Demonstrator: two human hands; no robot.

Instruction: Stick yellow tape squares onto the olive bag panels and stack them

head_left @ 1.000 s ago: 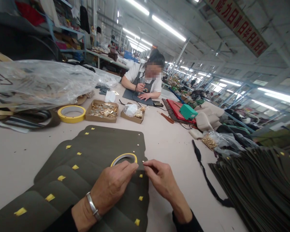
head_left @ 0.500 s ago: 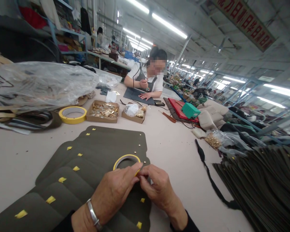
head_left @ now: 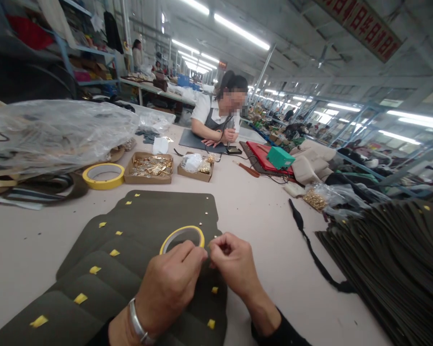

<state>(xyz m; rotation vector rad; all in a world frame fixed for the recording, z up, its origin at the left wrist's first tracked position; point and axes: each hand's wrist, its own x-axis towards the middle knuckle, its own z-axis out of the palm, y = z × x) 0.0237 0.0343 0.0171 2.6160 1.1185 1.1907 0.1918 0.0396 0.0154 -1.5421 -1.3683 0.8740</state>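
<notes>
My left hand, with a silver bangle at the wrist, is closed on a roll of yellow tape tilted above the work. Just to its right, my right hand is pinched, with a small bit of yellow tape showing at the fingertips. A narrow gap separates the two hands. Beneath them lie overlapping dark olive panels, fanned toward the lower left. Small yellow tape pieces dot their left and right edges, and small metal studs show along the upper right edge.
Another tape roll lies beside a box of gold hardware and a smaller box. A black strap and a stack of olive panels are on the right. Across the table, a co-worker leans over a dark sheet.
My hands have moved apart, the right one coming away from the tape roll. The co-worker's raised hand has shifted to the right and lower. The whole view has shifted slightly.
</notes>
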